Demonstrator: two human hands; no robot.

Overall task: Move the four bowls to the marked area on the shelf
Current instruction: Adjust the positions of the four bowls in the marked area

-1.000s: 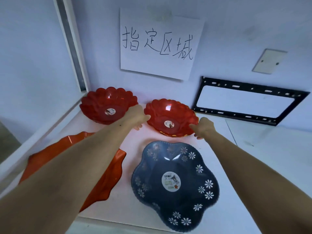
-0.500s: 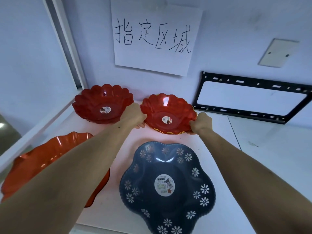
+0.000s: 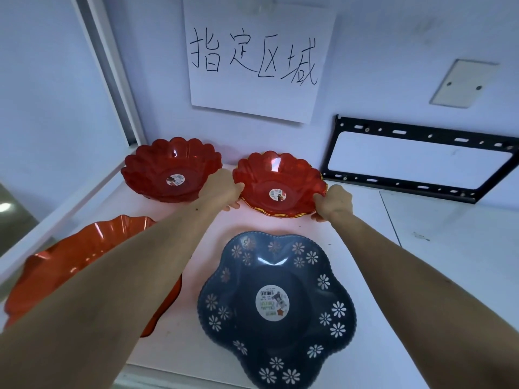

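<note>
A red scalloped bowl with a gold rim (image 3: 280,186) sits at the back of the white shelf (image 3: 449,276), below a paper sign (image 3: 258,57) with handwritten characters. My left hand (image 3: 224,189) grips its left rim and my right hand (image 3: 334,202) grips its right rim. A second red scalloped bowl (image 3: 171,172) stands to its left against the wall. An orange wavy bowl (image 3: 70,265) lies at the front left, partly hidden by my left forearm. A dark blue flower-patterned bowl (image 3: 278,304) lies at the front centre.
A black metal bracket frame (image 3: 421,161) leans against the wall at the back right. A white cover plate (image 3: 463,82) is fixed on the wall above it. A white vertical post (image 3: 109,71) bounds the shelf on the left.
Both hands have closed on the rims of the gold-rimmed red bowl and it has shifted back toward the wall. The view has moved closer.
</note>
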